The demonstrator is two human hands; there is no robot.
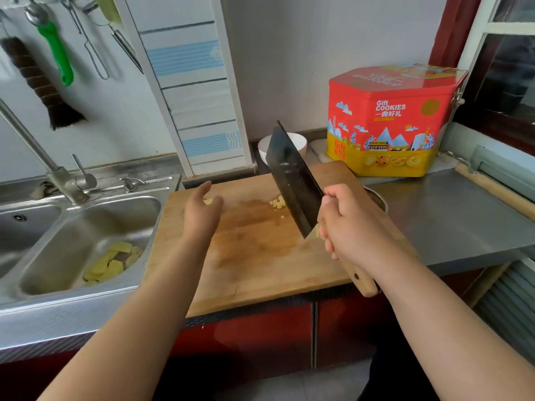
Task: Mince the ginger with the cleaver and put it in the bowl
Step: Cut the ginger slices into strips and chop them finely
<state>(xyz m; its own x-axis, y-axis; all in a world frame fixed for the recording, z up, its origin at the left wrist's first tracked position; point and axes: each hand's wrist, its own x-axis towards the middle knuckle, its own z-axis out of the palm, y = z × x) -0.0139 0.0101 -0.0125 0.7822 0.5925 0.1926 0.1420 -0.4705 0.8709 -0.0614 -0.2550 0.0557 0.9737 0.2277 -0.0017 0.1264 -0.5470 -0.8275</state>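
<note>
While the right hand [351, 227] grips the cleaver [292, 180], the tin [390, 123] reads "Gift COOKIES".

Steel counter [451, 215], sink [86, 227], window [503, 76], white wall [304, 53]

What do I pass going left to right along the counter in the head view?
Steel sink basin holding yellow peels → open left hand → small pile of chopped ginger → black cleaver blade → right hand gripping the wooden handle → bare steel counter.
</note>
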